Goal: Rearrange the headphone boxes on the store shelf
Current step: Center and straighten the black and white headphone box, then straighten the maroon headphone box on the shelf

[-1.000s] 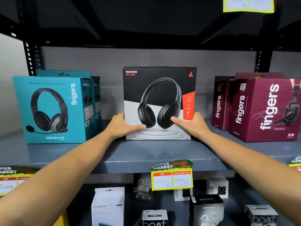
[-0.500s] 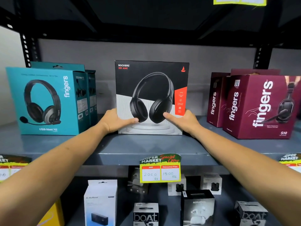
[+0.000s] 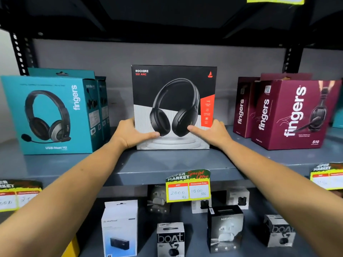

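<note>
A black-and-white Rockerz headphone box (image 3: 174, 93) stands upright in the middle of the grey shelf (image 3: 167, 164). My left hand (image 3: 130, 134) grips its lower left edge, thumb across the front. My right hand (image 3: 213, 134) grips the lower right edge the same way. A teal fingers box (image 3: 50, 114) stands to the left with more teal boxes behind it. Maroon fingers boxes (image 3: 293, 114) stand to the right.
A yellow price tag (image 3: 188, 188) hangs from the shelf's front edge, with others at the far left and right. The lower shelf holds several small earbud and speaker boxes (image 3: 170, 238). A dark shelf (image 3: 167, 19) runs overhead. Gaps separate the middle box from both neighbours.
Both hands keep the same grip on the Rockerz box, which stays in the middle of the shelf. Only the camera view shifts slightly.
</note>
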The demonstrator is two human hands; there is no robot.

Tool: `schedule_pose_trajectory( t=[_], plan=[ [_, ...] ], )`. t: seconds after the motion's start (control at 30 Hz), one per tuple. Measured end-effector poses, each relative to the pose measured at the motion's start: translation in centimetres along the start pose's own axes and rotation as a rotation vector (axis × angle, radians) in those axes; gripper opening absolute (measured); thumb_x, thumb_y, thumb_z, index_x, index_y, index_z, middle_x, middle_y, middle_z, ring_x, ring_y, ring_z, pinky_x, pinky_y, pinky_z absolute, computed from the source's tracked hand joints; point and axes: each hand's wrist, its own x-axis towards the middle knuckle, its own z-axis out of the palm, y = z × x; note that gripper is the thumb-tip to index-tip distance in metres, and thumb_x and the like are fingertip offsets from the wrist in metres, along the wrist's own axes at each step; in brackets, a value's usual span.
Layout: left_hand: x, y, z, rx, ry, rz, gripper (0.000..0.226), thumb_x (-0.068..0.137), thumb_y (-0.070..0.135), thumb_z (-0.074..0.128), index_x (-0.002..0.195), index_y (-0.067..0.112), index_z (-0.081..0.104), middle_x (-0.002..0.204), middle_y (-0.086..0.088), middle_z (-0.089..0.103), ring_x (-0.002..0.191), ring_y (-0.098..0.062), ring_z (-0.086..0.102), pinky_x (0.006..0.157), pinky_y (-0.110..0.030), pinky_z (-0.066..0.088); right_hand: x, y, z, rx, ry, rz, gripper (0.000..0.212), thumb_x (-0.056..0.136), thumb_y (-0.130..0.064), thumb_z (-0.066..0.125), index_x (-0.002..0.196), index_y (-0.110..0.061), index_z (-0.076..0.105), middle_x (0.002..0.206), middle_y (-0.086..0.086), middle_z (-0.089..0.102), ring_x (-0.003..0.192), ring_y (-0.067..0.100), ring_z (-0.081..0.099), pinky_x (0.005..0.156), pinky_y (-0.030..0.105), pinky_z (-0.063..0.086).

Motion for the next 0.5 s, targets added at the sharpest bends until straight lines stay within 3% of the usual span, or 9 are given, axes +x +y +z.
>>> schedule_pose_trajectory(
  t=[0.07,0.13,0.23,0.3,0.37,0.43,0.5],
  plan=[
    [0.0,-0.1,-0.1,-0.009,0.031,-0.020,0.078,0.039,0.076,0.075,0.102,0.032,0.062,0.107,0.008,0.069,0.088,-0.005,0.055,0.074,-0.014,0.041,0.0,0.1,-0.3,-0.038,-0.009,-0.014,0.055,0.049,-0.082,0.062,0.064,-0.030,0.050,0.056,-0.019,0.060,0.060,-0.004,0.057,0.053,0.020,0.037],
    [-0.2,0.1,-0.5,-0.041,0.078,-0.067,0.102,0.035,0.083,0.070,0.115,0.021,0.059,0.120,-0.001,0.067,0.100,-0.014,0.059,0.083,-0.024,0.043,-0.1,0.3,-0.7,-0.058,0.030,-0.033,0.059,0.053,-0.083,0.060,0.083,-0.032,0.057,0.077,-0.016,0.065,0.076,0.005,0.062,0.064,0.028,0.047],
    [-1.2,0.7,-1.5,-0.087,0.248,-0.025,0.123,0.036,0.085,0.070,0.131,0.011,0.046,0.131,-0.007,0.058,0.115,-0.023,0.056,0.092,-0.031,0.043,-0.8,0.1,-1.9,0.067,0.244,-0.121,0.069,0.066,-0.074,0.056,0.105,-0.017,0.055,0.090,0.000,0.066,0.079,0.019,0.063,0.077,0.042,0.052],
    [-2.5,1.2,-2.3,-0.086,0.453,0.084,0.103,0.046,0.083,0.069,0.120,0.015,0.049,0.117,-0.004,0.060,0.105,-0.020,0.058,0.087,-0.032,0.046,-1.8,0.1,-3.2,0.110,0.402,-0.220,0.056,0.077,-0.066,0.054,0.093,-0.012,0.053,0.084,0.005,0.061,0.065,0.019,0.055,0.069,0.044,0.049],
    [-3.9,1.9,-2.6,-0.043,0.561,0.229,0.076,0.058,0.077,0.068,0.105,0.020,0.050,0.101,0.001,0.059,0.091,-0.017,0.057,0.077,-0.031,0.046,-3.0,0.6,-4.7,0.093,0.495,-0.338,0.043,0.085,-0.057,0.052,0.079,-0.014,0.051,0.079,0.004,0.054,0.059,0.014,0.047,0.060,0.037,0.044],
    [-5.3,3.4,-1.5,0.039,0.542,0.368,0.057,0.067,0.067,0.068,0.096,0.021,0.049,0.093,0.005,0.056,0.085,-0.016,0.055,0.072,-0.027,0.042,-4.5,1.8,-6.8,0.003,0.579,-0.447,0.036,0.088,-0.048,0.055,0.072,-0.016,0.051,0.082,-0.002,0.050,0.064,0.010,0.047,0.058,0.025,0.039],
    [-6.2,5.2,0.0,0.062,0.514,0.457,0.047,0.072,0.059,0.067,0.093,0.020,0.051,0.090,0.007,0.056,0.083,-0.014,0.053,0.071,-0.024,0.038,-5.0,3.2,-9.0,-0.128,0.695,-0.525,0.033,0.087,-0.043,0.060,0.073,-0.013,0.057,0.094,0.002,0.057,0.082,0.015,0.055,0.066,0.025,0.042]
  ],
)
